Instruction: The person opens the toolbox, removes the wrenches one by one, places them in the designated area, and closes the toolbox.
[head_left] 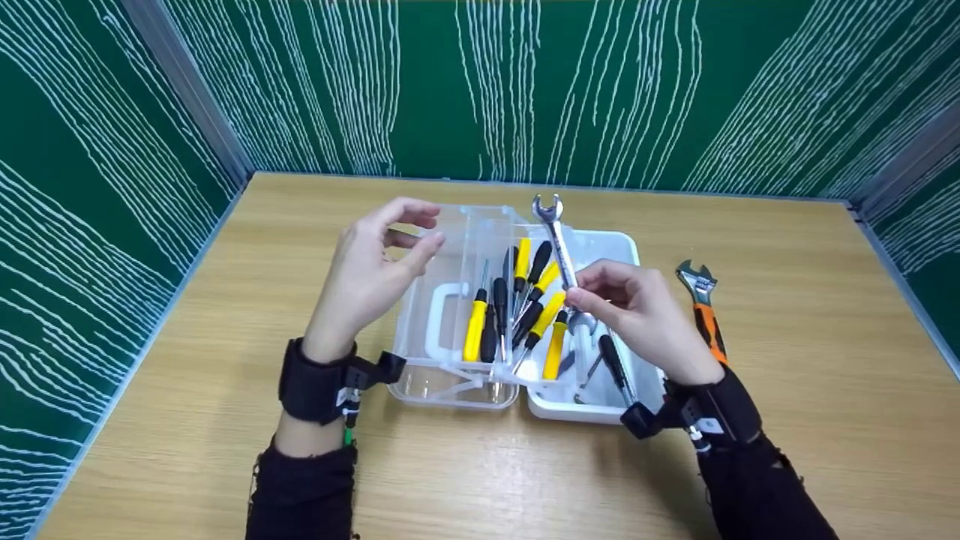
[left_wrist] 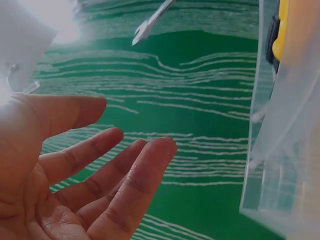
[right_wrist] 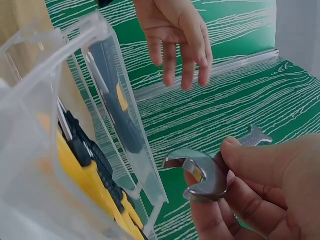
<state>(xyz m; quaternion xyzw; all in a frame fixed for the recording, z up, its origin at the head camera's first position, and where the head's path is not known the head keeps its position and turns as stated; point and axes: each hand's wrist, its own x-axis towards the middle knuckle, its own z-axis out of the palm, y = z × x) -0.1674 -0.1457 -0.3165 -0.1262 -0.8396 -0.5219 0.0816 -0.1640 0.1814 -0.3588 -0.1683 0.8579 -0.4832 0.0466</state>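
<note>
My right hand (head_left: 637, 315) pinches a silver open-end wrench (head_left: 556, 236) between thumb and fingers, above the toolbox. One open end points up and away, and the other shows close up as the wrench (right_wrist: 205, 175) in the right wrist view. My left hand (head_left: 371, 270) hovers over the left side of the box, fingers loosely bent and holding nothing. Below both hands lies the opened clear plastic toolbox (head_left: 409, 330) with its white base (head_left: 551, 409). Yellow screwdrivers (head_left: 475, 326) and black screwdrivers (head_left: 501, 307) lie about in it.
An adjustable wrench (head_left: 705, 315) with an orange and black handle lies on the wooden table (head_left: 795, 360), right of the box. Another black-handled screwdriver (head_left: 613, 360) lies in the white base. Green panels (head_left: 427, 90) with white wavy lines border the table.
</note>
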